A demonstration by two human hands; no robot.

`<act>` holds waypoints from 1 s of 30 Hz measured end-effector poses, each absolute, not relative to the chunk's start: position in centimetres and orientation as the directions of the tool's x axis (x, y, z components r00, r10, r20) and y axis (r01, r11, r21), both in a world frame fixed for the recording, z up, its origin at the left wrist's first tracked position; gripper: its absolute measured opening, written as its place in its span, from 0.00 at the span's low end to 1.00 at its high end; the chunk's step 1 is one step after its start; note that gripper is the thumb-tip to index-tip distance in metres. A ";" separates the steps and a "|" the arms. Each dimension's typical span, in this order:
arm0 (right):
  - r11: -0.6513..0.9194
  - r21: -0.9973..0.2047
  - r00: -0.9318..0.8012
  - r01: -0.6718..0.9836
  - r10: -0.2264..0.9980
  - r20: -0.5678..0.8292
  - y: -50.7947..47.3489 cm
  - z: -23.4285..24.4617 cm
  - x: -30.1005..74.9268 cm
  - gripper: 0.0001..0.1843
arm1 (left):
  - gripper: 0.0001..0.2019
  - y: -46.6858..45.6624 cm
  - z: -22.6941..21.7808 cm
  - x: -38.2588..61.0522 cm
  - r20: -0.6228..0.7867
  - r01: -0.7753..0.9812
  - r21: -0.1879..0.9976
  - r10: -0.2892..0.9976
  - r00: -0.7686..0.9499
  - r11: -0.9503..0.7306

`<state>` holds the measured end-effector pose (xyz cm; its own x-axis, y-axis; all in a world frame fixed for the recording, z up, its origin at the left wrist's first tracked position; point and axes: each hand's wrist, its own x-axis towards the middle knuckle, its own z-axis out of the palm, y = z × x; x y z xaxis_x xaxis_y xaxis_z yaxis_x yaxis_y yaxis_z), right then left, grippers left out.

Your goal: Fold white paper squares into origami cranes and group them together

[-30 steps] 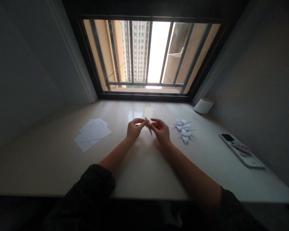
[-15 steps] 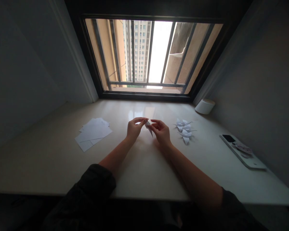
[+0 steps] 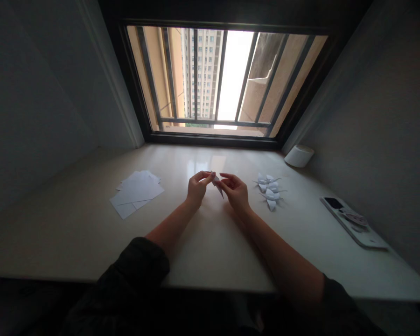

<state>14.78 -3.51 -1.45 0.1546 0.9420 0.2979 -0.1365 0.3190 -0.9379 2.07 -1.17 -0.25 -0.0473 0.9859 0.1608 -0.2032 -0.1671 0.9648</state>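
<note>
Between my two hands is a small folded piece of white paper (image 3: 220,187), its narrow point hanging downward over the tabletop. My left hand (image 3: 197,187) pinches its upper end with thumb and fingers. From the other side, my right hand (image 3: 236,190) grips its edge between thumb and finger, the other fingers curled above. Parts of the paper are hidden by my fingertips. To the right of my hands lie several folded white paper cranes (image 3: 270,190) in a close cluster. On the left, flat sheets of white paper (image 3: 140,189) lie in an overlapping pile.
The pale tabletop (image 3: 210,252) runs up to a barred window (image 3: 210,137). A white cylindrical object (image 3: 299,156) stands in the far right corner. Near the right wall lies a phone (image 3: 353,224) with a ring-like attachment on its back.
The left fingers have shifted slightly along the top of the folded paper. Both hands keep their hold, and the whole view has moved a little.
</note>
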 end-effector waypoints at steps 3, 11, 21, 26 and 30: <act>0.311 -0.937 0.126 -0.159 0.948 0.293 -3.5 -1.4 14.7 0.21 | 0.11 -1.3 -0.1 2.2 0.189 -0.234 0.952 0.980 -0.061 -0.199; 0.299 -0.935 0.088 -0.189 0.954 0.287 -3.5 -1.4 14.6 0.20 | 0.10 -1.5 -0.1 2.3 0.218 -0.240 0.943 0.973 -0.077 -0.231; 0.255 -0.948 0.204 -0.191 0.955 0.216 -2.9 -2.1 15.4 0.24 | 0.16 -0.6 0.9 0.9 0.107 -0.159 0.974 0.948 -0.299 -0.160; 0.357 -0.926 0.359 0.119 0.854 0.376 -3.2 -1.6 15.9 0.18 | 0.16 -1.3 0.1 1.5 0.232 0.100 0.969 0.971 -0.051 -0.226; 0.480 -0.725 0.272 0.494 0.707 0.653 -4.1 -0.9 15.8 0.10 | 0.18 -1.7 -0.2 2.0 0.172 0.041 0.983 0.980 0.098 -0.177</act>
<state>15.80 -4.07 -0.91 0.2721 0.7065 0.6533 0.4939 0.4801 -0.7250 1.98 -1.69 -0.23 0.0982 0.9801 0.1724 0.0413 -0.1771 0.9833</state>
